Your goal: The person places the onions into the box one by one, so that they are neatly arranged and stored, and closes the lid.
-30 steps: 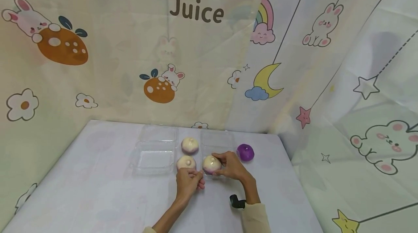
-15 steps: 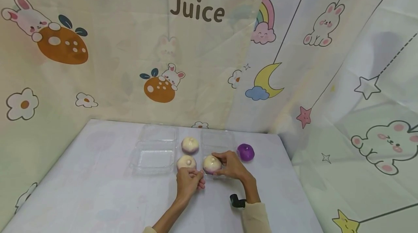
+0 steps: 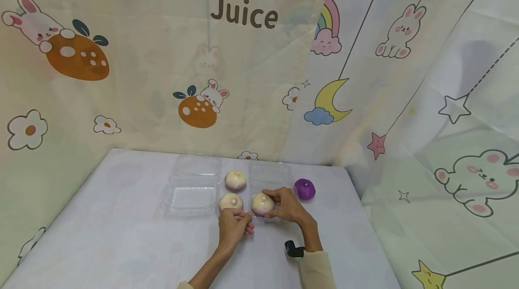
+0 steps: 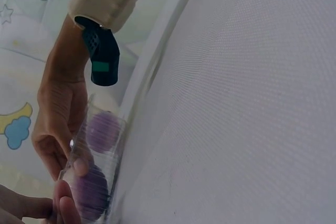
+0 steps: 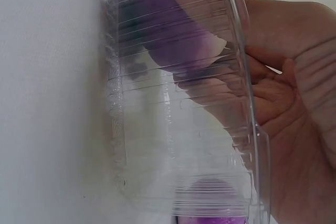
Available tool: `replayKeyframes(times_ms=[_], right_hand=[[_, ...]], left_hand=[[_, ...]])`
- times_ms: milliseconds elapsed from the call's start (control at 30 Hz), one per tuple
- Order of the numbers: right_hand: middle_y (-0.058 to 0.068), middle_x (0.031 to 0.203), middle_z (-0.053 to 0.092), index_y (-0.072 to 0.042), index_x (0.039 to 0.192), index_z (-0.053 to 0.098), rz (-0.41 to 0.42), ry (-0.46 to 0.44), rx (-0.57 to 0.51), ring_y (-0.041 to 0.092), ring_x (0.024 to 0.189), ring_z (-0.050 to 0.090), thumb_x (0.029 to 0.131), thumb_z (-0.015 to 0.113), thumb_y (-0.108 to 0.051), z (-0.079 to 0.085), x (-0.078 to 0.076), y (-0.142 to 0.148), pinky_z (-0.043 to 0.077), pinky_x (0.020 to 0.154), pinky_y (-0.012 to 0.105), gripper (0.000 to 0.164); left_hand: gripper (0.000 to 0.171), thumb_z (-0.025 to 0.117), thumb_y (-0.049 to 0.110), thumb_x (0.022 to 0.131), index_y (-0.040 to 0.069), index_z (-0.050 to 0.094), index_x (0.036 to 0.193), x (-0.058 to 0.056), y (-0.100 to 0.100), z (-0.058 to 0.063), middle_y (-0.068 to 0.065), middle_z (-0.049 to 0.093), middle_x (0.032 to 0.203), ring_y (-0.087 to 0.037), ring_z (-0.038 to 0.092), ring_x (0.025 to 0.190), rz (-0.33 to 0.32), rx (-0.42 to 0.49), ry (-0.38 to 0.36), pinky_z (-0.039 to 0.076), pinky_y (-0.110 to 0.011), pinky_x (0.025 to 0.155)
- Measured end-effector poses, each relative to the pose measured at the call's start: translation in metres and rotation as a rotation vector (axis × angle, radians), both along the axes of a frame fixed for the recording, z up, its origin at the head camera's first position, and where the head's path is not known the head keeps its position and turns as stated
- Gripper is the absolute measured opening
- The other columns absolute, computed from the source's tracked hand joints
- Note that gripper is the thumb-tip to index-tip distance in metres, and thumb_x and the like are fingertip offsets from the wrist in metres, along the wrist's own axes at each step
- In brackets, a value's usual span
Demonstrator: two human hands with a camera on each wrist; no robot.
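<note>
My right hand (image 3: 289,205) grips a cream-topped, purple-bottomed onion-shaped piece (image 3: 262,204) inside the right clear plastic box (image 3: 269,172), whose lid stands open. Through the box wall (image 5: 178,119) in the right wrist view, the purple underside of that piece (image 5: 184,40) shows between thumb and fingers. My left hand (image 3: 234,228) pinches the box's near left corner, its fingertips (image 4: 64,195) at the rim in the left wrist view. Just beyond the left hand lies a second cream piece (image 3: 231,201), partly hidden by it. A third cream piece (image 3: 235,180) sits behind that one.
Another open clear box (image 3: 192,196) stands on the left part of the white table (image 3: 134,235). A deep purple round piece (image 3: 305,189) lies right of the right box. Printed fabric (image 3: 243,64) hangs behind and beside the table. A black wrist camera (image 3: 293,249) sticks out from the right wrist.
</note>
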State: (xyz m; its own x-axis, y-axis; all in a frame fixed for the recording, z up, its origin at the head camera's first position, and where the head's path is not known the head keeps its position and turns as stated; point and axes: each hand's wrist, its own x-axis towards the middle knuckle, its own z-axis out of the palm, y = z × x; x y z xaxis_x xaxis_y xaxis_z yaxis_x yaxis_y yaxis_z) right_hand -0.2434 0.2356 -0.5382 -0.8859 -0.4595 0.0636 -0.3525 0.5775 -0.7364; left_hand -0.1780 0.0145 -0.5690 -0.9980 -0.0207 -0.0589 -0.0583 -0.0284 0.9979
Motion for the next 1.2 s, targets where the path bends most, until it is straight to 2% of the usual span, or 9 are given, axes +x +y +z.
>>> replayKeyframes(times_ms=[500,933,1200], right_hand=[[0.019,0.146,0.069,0.005,0.146,0.064,0.011,-0.024,0.001,0.032,0.138,0.066,0.075,0.100,-0.008,0.0041,-0.0015,0.0032,0.057,0.114,0.048,0.081],[0.016,0.145,0.070,0.002,0.146,0.066,-0.003,0.013,0.032,0.027,0.139,0.066,0.074,0.103,-0.015,0.0034,-0.0026,0.0044,0.057,0.116,0.050,0.082],[0.016,0.145,0.070,0.003,0.144,0.067,-0.015,0.022,0.046,0.028,0.138,0.065,0.072,0.103,-0.016,0.0047,-0.0022,0.0051,0.057,0.115,0.051,0.083]], left_hand=[[0.023,0.076,0.006,0.099,-0.014,0.077,0.088,0.0014,0.0001,0.0025,-0.020,0.076,0.068,-0.014,0.071,0.049,0.001,0.001,-0.013,0.061,-0.024,0.048],[0.023,0.076,0.006,0.099,-0.014,0.077,0.088,0.0012,0.0000,0.0014,-0.019,0.076,0.067,-0.016,0.072,0.049,0.002,0.000,-0.003,0.061,-0.025,0.048],[0.023,0.076,0.006,0.099,-0.013,0.077,0.087,0.0004,0.0008,0.0013,-0.019,0.076,0.067,-0.012,0.070,0.048,0.007,-0.001,-0.013,0.061,-0.025,0.048]])
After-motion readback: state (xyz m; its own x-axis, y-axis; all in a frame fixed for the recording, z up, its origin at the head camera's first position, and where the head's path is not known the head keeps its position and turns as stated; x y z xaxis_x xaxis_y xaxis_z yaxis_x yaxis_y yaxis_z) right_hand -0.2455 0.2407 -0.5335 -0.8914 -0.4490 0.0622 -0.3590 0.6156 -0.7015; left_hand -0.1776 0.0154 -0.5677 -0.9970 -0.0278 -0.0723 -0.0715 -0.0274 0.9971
